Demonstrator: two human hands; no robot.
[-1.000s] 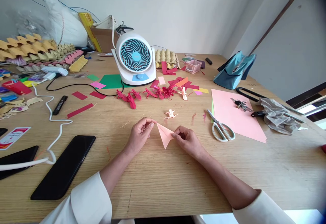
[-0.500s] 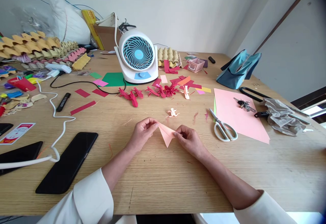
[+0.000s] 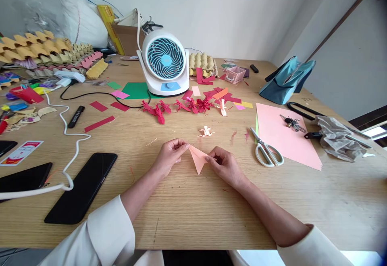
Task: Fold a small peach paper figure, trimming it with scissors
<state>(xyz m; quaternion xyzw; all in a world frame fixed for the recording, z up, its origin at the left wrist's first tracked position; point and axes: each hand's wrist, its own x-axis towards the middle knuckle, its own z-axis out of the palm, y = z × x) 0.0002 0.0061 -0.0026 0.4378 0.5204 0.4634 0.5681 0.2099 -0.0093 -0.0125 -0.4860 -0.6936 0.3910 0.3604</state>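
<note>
A folded pink paper (image 3: 198, 162), shaped like a triangle with its point toward me, is held between both hands above the wooden table. My left hand (image 3: 169, 157) pinches its upper left corner between thumb and fingers. At its right corner, my right hand (image 3: 224, 165) grips the edge with thumb and curled fingers. Just beyond the hands lies a small pale folded paper figure (image 3: 206, 131) with thin limbs. Farther back sit several red folded paper figures (image 3: 157, 112) and another pale one (image 3: 223, 107).
White-handled scissors (image 3: 268, 155) and pink sheets (image 3: 284, 137) bearing keys (image 3: 292, 123) lie to the right. A white fan (image 3: 166, 62) stands at the back. On the left are a black phone (image 3: 81, 189), a marker (image 3: 76, 116) and a white cable (image 3: 78, 149).
The camera view has shifted slightly, so the table's things appear a little higher and farther right. Both hands keep their hold on the pink paper, which looks almost the same.
</note>
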